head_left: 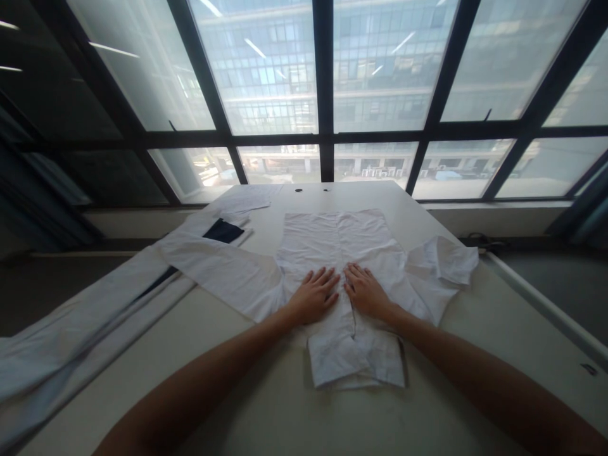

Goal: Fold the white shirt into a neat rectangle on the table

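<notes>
The left-hand grip (316, 296) and the right-hand grip (367, 292) rest flat, fingers stretched, holding nothing, upon a white garment (311, 240). Its thin, wrinkled cloth spreads sideways like wings, in the middle of the smooth, pale tabletop (266, 411). At left lie long white folds (80, 335) with dark fabric (223, 232).

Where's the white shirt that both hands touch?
In the head view, the white shirt lies central on the table, beneath the left hand and right hand.
</notes>
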`<state>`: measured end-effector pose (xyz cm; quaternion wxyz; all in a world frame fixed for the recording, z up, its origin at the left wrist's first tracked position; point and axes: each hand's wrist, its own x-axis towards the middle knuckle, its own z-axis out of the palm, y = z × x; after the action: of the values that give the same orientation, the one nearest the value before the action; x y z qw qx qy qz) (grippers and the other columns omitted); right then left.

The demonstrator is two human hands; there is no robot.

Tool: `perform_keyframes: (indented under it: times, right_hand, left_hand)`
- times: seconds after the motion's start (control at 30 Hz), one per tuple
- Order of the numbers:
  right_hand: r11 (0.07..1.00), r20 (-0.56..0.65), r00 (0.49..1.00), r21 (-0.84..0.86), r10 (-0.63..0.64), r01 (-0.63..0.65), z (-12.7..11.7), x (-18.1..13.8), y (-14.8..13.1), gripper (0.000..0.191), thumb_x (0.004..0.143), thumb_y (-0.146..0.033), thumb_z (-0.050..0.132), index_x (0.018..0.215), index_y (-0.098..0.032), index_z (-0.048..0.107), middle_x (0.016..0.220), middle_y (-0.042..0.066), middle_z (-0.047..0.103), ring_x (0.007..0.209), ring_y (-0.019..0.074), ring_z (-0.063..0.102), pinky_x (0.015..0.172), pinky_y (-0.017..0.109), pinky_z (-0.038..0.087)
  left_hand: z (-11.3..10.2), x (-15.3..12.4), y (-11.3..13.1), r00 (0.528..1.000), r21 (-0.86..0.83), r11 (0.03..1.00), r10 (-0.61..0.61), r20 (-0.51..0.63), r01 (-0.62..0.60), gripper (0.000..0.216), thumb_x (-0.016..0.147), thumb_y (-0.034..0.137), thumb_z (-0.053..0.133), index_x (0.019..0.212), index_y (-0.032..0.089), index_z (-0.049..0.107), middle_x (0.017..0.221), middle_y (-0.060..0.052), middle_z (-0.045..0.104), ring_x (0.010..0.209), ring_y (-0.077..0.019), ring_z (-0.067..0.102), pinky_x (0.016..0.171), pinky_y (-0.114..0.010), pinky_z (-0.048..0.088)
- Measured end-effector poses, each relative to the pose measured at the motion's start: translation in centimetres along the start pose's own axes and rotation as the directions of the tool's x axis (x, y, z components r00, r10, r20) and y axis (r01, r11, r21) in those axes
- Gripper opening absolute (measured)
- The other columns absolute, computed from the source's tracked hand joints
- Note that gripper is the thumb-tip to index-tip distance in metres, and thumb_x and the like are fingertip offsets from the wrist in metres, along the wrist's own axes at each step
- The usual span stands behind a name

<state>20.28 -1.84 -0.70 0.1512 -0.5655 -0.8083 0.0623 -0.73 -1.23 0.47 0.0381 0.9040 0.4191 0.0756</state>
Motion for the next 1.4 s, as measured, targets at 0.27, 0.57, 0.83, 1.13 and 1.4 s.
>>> perform_keyframes:
  times: [0.27,0.57,0.83,1.13,1.4]
  right_hand:
    - [0.999,0.018,1.000,-0.049,0.020,-0.019,-0.5,-0.2,-0.3,0.057,0.105,-0.035,0.035,0.156,-0.012,0.040,0.166,0.015,0.030,0.155,0.0270,0.023,0.124,0.049,0.018]
    - [0.994,0.121,0.992,-0.094,-0.037,0.048,-0.7,1.3,2.6,0.066,0.106,-0.052,0.025,0.162,-0.019,0.028,0.169,0.011,0.020,0.157,0.0261,0.014,0.123,0.056,0.014]
    - [0.949,0.049,0.969,-0.224,0.240,-0.224,-2.3,3.2,11.3,0.063,0.106,-0.046,0.026,0.161,-0.014,0.029,0.168,0.014,0.024,0.155,0.0276,0.020,0.122,0.054,0.021]
    - [0.928,-0.031,0.972,-0.292,0.234,-0.233,-2.5,2.8,6.8,0.059,0.104,-0.032,0.030,0.155,-0.004,0.038,0.165,0.022,0.028,0.154,0.0336,0.021,0.119,0.065,0.018]
    - [0.986,0.079,0.983,-0.007,-0.165,0.166,-0.4,1.1,-0.7,0.062,0.105,-0.038,0.027,0.159,-0.008,0.033,0.166,0.015,0.027,0.156,0.0257,0.019,0.124,0.052,0.017]
  left_hand:
    - [-0.3,0.3,-0.1,1.000,-0.007,1.000,-0.002,0.017,0.002,0.056,0.106,0.048,0.034,0.159,0.028,0.037,0.167,-0.004,0.030,0.155,-0.0251,0.023,0.126,-0.049,0.017]
    - [-0.1,0.1,-0.4,0.999,0.025,0.999,0.028,0.040,-0.029,0.060,0.107,0.054,0.030,0.161,0.028,0.030,0.169,-0.006,0.021,0.157,-0.0284,0.015,0.125,-0.055,0.012]
    - [0.1,0.3,-0.7,0.997,0.006,1.000,0.007,0.076,-0.007,0.062,0.106,0.056,0.028,0.162,0.029,0.028,0.170,-0.003,0.018,0.157,-0.0288,0.013,0.125,-0.056,0.011]
    - [-0.5,0.2,-0.3,0.996,0.001,1.000,-0.003,0.085,0.003,0.062,0.106,0.055,0.030,0.161,0.028,0.030,0.170,-0.003,0.018,0.157,-0.0292,0.015,0.125,-0.054,0.013]
    - [0.0,0.5,-0.5,0.999,-0.019,1.000,0.011,0.038,-0.011,0.066,0.106,0.057,0.032,0.164,0.028,0.020,0.169,-0.002,0.021,0.157,-0.0286,0.017,0.126,-0.054,0.014]
